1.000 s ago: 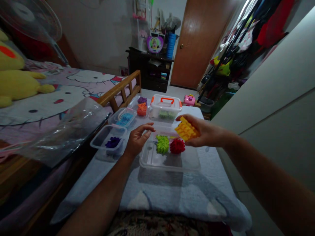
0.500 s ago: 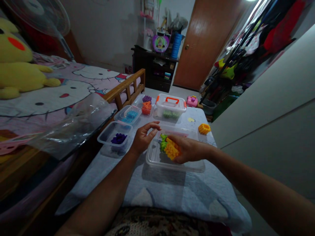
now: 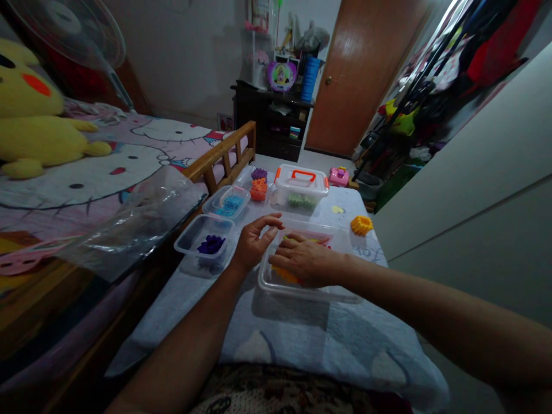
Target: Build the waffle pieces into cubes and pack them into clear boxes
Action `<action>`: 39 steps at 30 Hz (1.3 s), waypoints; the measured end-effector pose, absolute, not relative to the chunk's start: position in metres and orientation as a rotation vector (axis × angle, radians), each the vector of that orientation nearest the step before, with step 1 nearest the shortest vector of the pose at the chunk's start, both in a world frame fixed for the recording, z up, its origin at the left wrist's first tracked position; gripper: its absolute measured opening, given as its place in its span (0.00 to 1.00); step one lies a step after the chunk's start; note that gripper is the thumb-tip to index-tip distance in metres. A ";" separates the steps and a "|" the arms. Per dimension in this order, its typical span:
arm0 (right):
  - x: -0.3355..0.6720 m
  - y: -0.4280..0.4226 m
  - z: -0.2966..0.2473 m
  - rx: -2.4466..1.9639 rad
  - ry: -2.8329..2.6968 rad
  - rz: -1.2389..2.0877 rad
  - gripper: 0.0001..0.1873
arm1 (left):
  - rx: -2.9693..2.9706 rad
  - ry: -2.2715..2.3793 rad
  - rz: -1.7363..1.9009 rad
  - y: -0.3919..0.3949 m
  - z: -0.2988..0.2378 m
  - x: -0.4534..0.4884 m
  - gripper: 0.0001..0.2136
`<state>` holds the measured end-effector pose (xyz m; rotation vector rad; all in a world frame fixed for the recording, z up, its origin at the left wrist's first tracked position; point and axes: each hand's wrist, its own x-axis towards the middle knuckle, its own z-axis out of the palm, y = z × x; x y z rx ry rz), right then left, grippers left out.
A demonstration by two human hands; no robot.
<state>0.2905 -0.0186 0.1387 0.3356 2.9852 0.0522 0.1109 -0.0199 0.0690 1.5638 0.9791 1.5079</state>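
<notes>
In the head view, my right hand (image 3: 299, 260) is palm down over a large clear plastic container (image 3: 310, 296), fingers bent over yellow-orange toy building blocks (image 3: 284, 275). The hand hides most of the blocks. A bit of bright green (image 3: 288, 236) shows by its fingertips, and a pinkish-red item (image 3: 317, 237) lies behind it in the container. My left hand (image 3: 254, 241) hovers by the container's left side, thumb and fingers apart, holding nothing. To its left stands a clear tub (image 3: 185, 250) with dark purple blocks (image 3: 211, 244).
Behind are a tub with blue blocks (image 3: 230, 204), orange blocks (image 3: 259, 190), purple blocks (image 3: 259, 173), and a lidded box (image 3: 302, 181) with an orange handle. A yellow block piece (image 3: 361, 225) lies at the cloth's right. A wooden bed rail (image 3: 219, 155) borders the left.
My right hand has turned palm down and moved slightly left, covering the yellow-orange blocks and most of the green ones. My left hand has barely moved.
</notes>
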 end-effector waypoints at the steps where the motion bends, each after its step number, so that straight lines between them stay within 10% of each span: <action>1: 0.290 -0.019 0.136 0.308 2.991 0.071 0.13 | 1.558 0.980 1.504 -0.020 0.070 0.111 0.08; 28: 0.301 -0.019 0.119 0.021 3.036 0.181 0.17 | 1.541 1.009 1.488 -0.022 0.073 0.112 0.08; 39: 0.305 -0.016 0.169 0.429 2.873 -0.555 0.16 | 1.540 1.039 1.479 -0.021 0.074 0.112 0.09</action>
